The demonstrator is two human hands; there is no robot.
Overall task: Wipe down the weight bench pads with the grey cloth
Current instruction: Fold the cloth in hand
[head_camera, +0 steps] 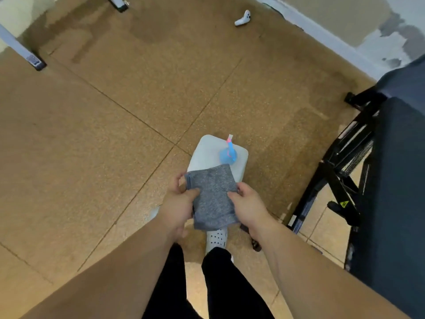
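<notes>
Mid-frame, the left hand (pixel 178 207) and right hand (pixel 249 204) each pinch a side edge of one grey cloth (pixel 212 195), stretched between them above one white stool (pixel 207 153) carrying one blue spray bottle (pixel 227 154). The weight bench pads (pixel 400 169) fill the right edge.

Grey cloth (pixel 212 196) between both hands

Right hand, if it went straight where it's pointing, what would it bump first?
The right hand meets the grey cloth it pinches; beyond, perhaps the white stool, though depth is unclear.
</notes>
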